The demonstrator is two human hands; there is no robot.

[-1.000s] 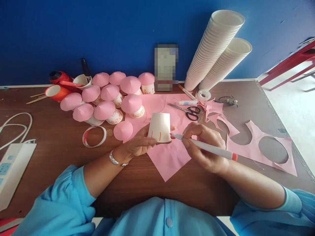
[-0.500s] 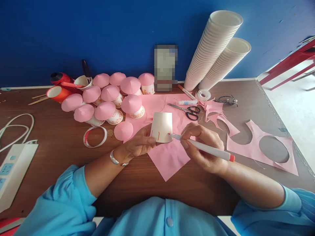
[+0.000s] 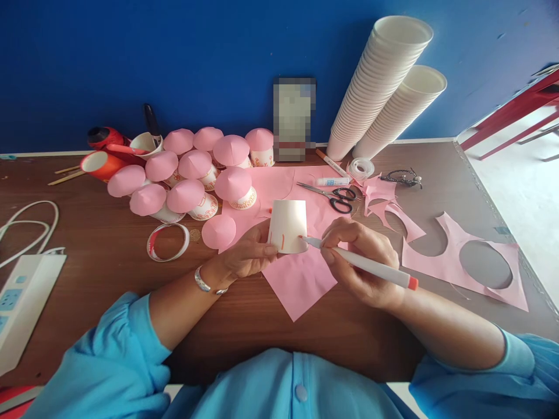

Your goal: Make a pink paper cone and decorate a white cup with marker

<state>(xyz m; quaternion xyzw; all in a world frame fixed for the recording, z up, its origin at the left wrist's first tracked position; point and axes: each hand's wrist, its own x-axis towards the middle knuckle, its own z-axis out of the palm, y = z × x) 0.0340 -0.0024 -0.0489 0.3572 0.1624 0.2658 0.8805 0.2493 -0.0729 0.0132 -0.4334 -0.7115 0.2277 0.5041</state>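
- From my remote viewpoint I look down on a dark wooden counter (image 3: 196, 331), with rows of pink-topped cups (image 3: 233, 183) toward its back left.
- A pink sheet (image 3: 297, 288) lies across the middle, beneath the work.
- The left hand (image 3: 248, 253) holds a white paper cup (image 3: 290, 220) near its wide end, thumb in front; I judge this grip best kept low, clear of the drawing area.
- The right hand (image 3: 364, 262) pinches a pen (image 3: 375, 267) as for writing; bracing a finger on the cup would, I think, steady the line.
- The cup is upside down, between the hands, above the sheet. Turning it slightly per stroke should keep spacing even.
- The pen, white with a red end, points left. Light pressure seems wise, so the thin wall does not dent.
- Orange strokes (image 3: 283, 241) stand near the rim; I would match their length and height.
- The pen's tip (image 3: 301, 237) appears to touch the cup's front. A second ago it was by the right edge; now the cup sits slightly further right, its marks closer to its left side.
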